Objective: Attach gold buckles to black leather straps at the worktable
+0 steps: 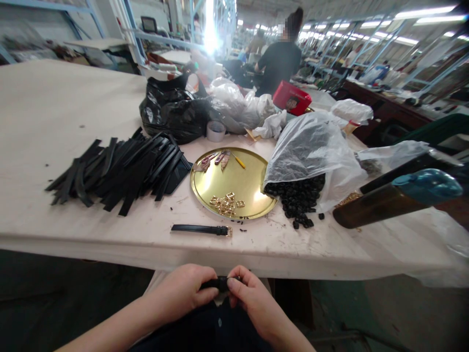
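Close to my lap, below the table's front edge, my left hand pinches a short black strap. The fingers of my right hand are closed on the strap's other end; whether a buckle sits there is hidden by them. On the table just beyond lies a finished-looking black strap with a gold buckle. Behind it stands a round gold tray, which bears a small heap of gold buckles, some small tools and a yellow-handled tool.
A pile of black strips lies to the left. Small black loops spill from a clear plastic bag at right, beside a dark bottle. Farther back are a black bag, a tape roll and a person.
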`<state>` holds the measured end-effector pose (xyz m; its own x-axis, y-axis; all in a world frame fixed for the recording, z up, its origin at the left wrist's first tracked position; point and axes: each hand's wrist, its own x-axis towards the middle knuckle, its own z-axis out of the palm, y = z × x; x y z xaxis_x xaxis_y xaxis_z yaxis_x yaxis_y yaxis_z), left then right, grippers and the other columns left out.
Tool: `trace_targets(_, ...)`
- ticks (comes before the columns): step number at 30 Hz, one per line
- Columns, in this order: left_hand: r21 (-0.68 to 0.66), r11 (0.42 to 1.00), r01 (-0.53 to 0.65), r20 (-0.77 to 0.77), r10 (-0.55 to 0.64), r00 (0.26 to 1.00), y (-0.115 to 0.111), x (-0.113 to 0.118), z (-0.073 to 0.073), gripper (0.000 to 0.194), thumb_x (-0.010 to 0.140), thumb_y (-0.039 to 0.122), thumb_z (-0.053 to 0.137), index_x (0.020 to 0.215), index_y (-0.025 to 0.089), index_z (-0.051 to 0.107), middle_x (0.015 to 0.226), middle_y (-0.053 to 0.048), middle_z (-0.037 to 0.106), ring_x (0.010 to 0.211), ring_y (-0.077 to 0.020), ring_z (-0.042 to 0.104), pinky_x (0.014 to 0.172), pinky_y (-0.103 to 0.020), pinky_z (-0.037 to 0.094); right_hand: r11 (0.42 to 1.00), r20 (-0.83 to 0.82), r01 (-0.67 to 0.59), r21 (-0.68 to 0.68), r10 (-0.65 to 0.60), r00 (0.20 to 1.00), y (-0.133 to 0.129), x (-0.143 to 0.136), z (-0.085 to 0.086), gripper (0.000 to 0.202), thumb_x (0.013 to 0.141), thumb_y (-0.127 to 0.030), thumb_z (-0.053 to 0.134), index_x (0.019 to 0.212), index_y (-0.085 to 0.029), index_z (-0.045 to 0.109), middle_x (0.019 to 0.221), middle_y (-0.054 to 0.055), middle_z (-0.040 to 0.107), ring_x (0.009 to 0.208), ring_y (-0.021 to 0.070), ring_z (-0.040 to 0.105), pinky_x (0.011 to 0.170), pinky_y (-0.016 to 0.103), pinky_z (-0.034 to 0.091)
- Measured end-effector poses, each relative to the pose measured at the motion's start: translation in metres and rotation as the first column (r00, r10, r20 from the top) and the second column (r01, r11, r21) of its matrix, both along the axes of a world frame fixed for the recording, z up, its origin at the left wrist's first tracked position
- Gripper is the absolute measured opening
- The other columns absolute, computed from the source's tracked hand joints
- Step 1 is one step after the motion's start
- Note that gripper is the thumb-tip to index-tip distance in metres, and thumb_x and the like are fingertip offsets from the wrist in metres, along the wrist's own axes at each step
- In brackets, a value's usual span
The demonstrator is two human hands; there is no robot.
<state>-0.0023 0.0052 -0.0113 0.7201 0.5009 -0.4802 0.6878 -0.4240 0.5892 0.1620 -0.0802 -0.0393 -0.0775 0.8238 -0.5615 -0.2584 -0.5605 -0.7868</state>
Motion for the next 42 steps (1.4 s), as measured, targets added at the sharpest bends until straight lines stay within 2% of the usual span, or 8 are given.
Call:
trace_targets(17, -0.182, 0.976, -0.121, 0.069, 0.136, 0.988, 0.002, 0.001, 0.010, 0.021, 0.074, 0.035, 0.053, 0.087, 0.022, 0.063, 0.082, 0.001, 0.067, 0.075, -0.0169, 0.059, 0.061, -0.022, 0.036, 0.995, 0.137, -0.080, 0.060, 0.072, 0.988, -0.001, 0.007, 0.007, 0.019, 0.073, -0.033, 0.058, 0.078, -0.019, 0.046, 0.060, -0.006, 0.044, 0.053, 0.0090, 0.040, 0.052, 0.021, 0.030)
trace_targets(25, -0.081, 0.979, -0.185, 0.026, 0.188, 0.982, -0.009, 0.010, 0.006, 0.020, 0.075, 0.033, 0.049, 0.083, 0.020, 0.061, 0.083, -0.003, 0.067, 0.077, -0.0194, 0.059, 0.064, -0.025, 0.038, 0.921, 0.673, -0.198, 0.336, -0.087, 0.735, -0.005, -0.001, 0.008, 0.004, 0.079, -0.022, 0.051, 0.076, -0.020, 0.053, 0.074, 0.003, 0.055, 0.070, 0.0171, 0.051, 0.065, 0.029, 0.037)
trace_targets(28, -0.110, 0.975, -0.194, 0.026, 0.197, 0.980, -0.004, 0.009, 0.015, 0.019, 0.074, 0.034, 0.050, 0.082, 0.019, 0.060, 0.082, -0.004, 0.066, 0.078, -0.0209, 0.059, 0.065, -0.026, 0.040, 0.941, 0.601, -0.171, 0.293, -0.042, 0.798, -0.003, 0.002, 0.008, 0.004, 0.078, -0.023, 0.052, 0.076, -0.020, 0.052, 0.073, 0.001, 0.053, 0.069, 0.0162, 0.049, 0.063, 0.028, 0.036)
trace_targets(30, -0.326, 0.932, -0.160, 0.077, 0.195, 0.978, 0.004, 0.005, 0.026, 0.024, 0.077, 0.039, 0.049, 0.082, 0.019, 0.061, 0.080, -0.003, 0.066, 0.075, -0.0201, 0.060, 0.065, -0.026, 0.042, 0.961, 0.408, -0.150, 0.232, 0.044, 0.912, -0.001, 0.007, 0.011, 0.009, 0.078, -0.027, 0.054, 0.077, -0.020, 0.049, 0.068, -0.002, 0.048, 0.064, 0.0137, 0.045, 0.059, 0.025, 0.034)
trace_targets(33, -0.731, 0.680, -0.068, 0.157, 0.263, 0.952, 0.015, -0.001, 0.040, 0.041, 0.085, 0.048, 0.035, 0.082, 0.017, 0.062, 0.078, -0.004, 0.067, 0.071, -0.0175, 0.061, 0.068, -0.026, 0.045, 0.971, 0.083, -0.155, 0.180, 0.142, 0.986, 0.001, 0.014, 0.017, 0.020, 0.076, -0.036, 0.058, 0.079, -0.019, 0.047, 0.063, -0.006, 0.042, 0.057, 0.0102, 0.038, 0.054, 0.022, 0.029)
trace_targets(36, -0.864, 0.500, -0.056, 0.135, 0.338, 0.931, 0.017, -0.003, 0.039, 0.034, 0.083, 0.046, 0.042, 0.079, 0.018, 0.061, 0.071, -0.002, 0.067, 0.064, -0.0151, 0.061, 0.066, -0.026, 0.045, 0.970, -0.027, -0.169, 0.177, 0.176, 0.984, 0.001, 0.017, 0.023, 0.026, 0.074, -0.039, 0.062, 0.079, -0.018, 0.048, 0.062, -0.006, 0.042, 0.057, 0.0091, 0.036, 0.055, 0.022, 0.027)
trace_targets(40, -0.879, 0.457, -0.138, 0.064, 0.400, 0.914, 0.010, 0.002, 0.026, 0.021, 0.074, 0.039, 0.058, 0.076, 0.018, 0.054, 0.063, 0.003, 0.063, 0.055, -0.0116, 0.056, 0.057, -0.023, 0.044, 0.972, 0.020, -0.172, 0.158, 0.171, 0.985, 0.002, 0.014, 0.025, 0.027, 0.071, -0.040, 0.064, 0.076, -0.019, 0.048, 0.061, -0.006, 0.040, 0.055, 0.0092, 0.034, 0.053, 0.022, 0.026)
trace_targets(42, -0.810, 0.562, -0.167, 0.075, 0.382, 0.921, 0.007, 0.004, 0.020, 0.021, 0.075, 0.038, 0.055, 0.074, 0.018, 0.053, 0.064, 0.003, 0.060, 0.055, -0.0109, 0.054, 0.056, -0.022, 0.042, 0.974, 0.055, -0.169, 0.150, 0.162, 0.985, 0.003, 0.013, 0.026, 0.026, 0.072, -0.040, 0.062, 0.076, -0.019, 0.047, 0.061, -0.006, 0.040, 0.055, 0.0095, 0.034, 0.053, 0.022, 0.027)
